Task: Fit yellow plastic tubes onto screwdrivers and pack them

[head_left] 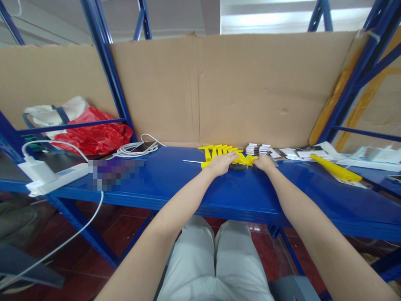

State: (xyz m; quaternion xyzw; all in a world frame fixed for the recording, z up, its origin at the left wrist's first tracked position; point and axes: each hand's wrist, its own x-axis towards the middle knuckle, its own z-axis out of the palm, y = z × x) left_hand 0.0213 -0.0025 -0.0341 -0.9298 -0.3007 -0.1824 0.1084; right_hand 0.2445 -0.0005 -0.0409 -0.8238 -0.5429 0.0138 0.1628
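Note:
Both my arms reach forward over a blue metal shelf [175, 179]. My left hand [221, 163] rests with curled fingers on a bunch of yellow plastic strips [219, 151] that fan out to the left. My right hand [265, 162] pinches the right end of the same yellow bunch [249, 159]. A dark object [238, 167] lies under the strips between my hands; what it is I cannot make out. A thin metal rod [191, 161] lies just left of the strips.
A stack of small white-and-black packs [257, 149] sits behind my right hand. Leaflets [305, 153] and a yellow folded umbrella [336, 170] lie to the right. A coiled white cable [135, 148], a power strip [53, 179] and a red bag [94, 136] are on the left. Cardboard [219, 88] backs the shelf.

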